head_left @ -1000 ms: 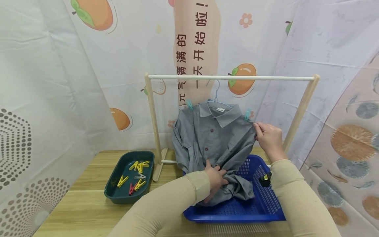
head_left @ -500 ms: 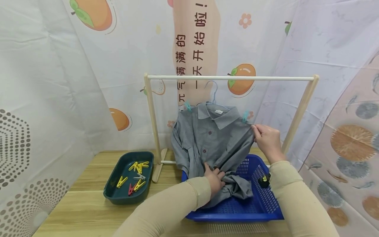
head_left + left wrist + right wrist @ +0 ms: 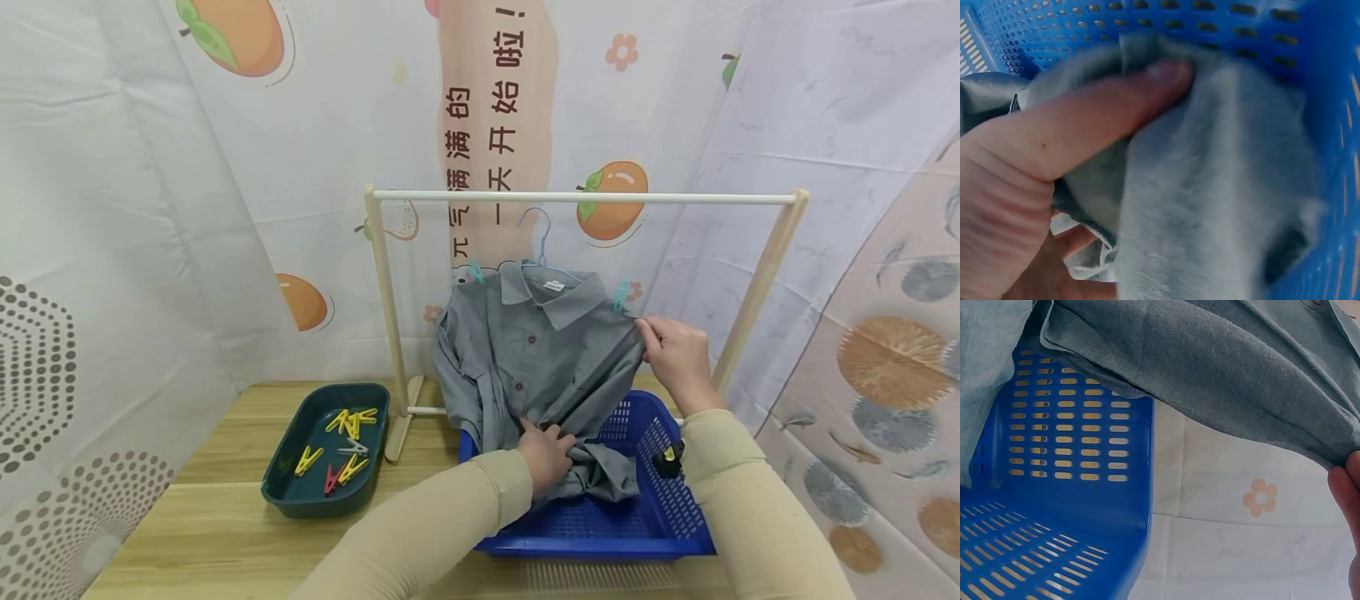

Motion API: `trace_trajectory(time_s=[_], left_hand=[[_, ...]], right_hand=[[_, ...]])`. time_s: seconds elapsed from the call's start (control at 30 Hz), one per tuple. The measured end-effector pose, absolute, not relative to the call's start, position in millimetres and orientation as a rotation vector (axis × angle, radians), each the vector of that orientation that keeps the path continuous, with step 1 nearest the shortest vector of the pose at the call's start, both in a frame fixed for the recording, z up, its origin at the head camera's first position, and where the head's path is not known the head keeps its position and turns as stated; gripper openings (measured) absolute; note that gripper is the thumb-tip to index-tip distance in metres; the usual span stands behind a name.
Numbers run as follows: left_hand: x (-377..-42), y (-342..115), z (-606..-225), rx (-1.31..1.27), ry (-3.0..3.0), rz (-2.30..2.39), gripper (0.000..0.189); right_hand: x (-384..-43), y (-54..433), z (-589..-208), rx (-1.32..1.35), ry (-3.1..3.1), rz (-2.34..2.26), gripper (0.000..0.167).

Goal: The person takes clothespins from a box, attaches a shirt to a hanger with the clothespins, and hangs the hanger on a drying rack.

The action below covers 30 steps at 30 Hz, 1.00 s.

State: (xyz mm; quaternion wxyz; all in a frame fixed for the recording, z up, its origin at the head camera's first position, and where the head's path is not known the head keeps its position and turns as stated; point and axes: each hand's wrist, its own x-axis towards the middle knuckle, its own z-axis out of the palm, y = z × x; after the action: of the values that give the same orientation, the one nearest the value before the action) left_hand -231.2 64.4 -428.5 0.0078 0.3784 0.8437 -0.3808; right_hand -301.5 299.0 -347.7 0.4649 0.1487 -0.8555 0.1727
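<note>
A grey button-up shirt (image 3: 536, 333) is on a light blue hanger (image 3: 543, 242), its lower part bunched in a blue basket (image 3: 600, 546). Teal clothespins (image 3: 621, 297) sit at both shoulders. My right hand (image 3: 678, 354) pinches the shirt near the right shoulder; the right wrist view shows that sleeve (image 3: 1210, 369) stretched to the fingertips. Lower on the front, my left hand (image 3: 547, 458) holds the cloth. Close up in the left wrist view, the thumb (image 3: 1097, 112) lies over a fold of shirt (image 3: 1197, 181), the fingers partly hidden beneath.
A wooden rack with a white bar (image 3: 585, 197) stands behind and around the shirt; the hanger hook shows just below the bar. At left on the wooden table (image 3: 217, 500), a dark green tray (image 3: 318, 506) holds yellow, red and grey clothespins. Printed curtains (image 3: 315, 167) enclose the table.
The hanger and the shirt's top have sunk slightly and shifted a little left. Both hands keep their hold on the cloth, and the basket has edged slightly.
</note>
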Motion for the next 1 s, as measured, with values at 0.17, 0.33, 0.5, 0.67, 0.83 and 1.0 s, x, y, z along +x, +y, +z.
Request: trace_trajectory(time_s=[0.17, 0.33, 0.5, 0.67, 0.83, 1.0], left_hand=[[-237, 68, -435, 1.226, 2.664, -1.145, 0.026], [-244, 70, -440, 1.254, 2.748, -1.034, 0.012], [-247, 70, -439, 1.293, 2.802, -0.936, 0.016], [-253, 71, -429, 1.34, 2.814, -0.864, 0.017], [-261, 68, -418, 1.379, 2.828, -0.777, 0.021], [-265, 64, -406, 1.415, 2.796, -0.752, 0.029]], right_hand=[[-302, 300, -351, 0.365, -2.112, 0.418, 0.044], [-301, 299, -352, 0.371, -2.116, 0.418, 0.045], [-300, 299, -352, 0.364, -2.129, 0.424, 0.045], [-300, 299, -350, 0.373, -2.098, 0.423, 0.043], [-301, 302, -348, 0.376, -2.071, 0.424, 0.033], [-301, 308, -348, 0.365, -2.07, 0.44, 0.021]])
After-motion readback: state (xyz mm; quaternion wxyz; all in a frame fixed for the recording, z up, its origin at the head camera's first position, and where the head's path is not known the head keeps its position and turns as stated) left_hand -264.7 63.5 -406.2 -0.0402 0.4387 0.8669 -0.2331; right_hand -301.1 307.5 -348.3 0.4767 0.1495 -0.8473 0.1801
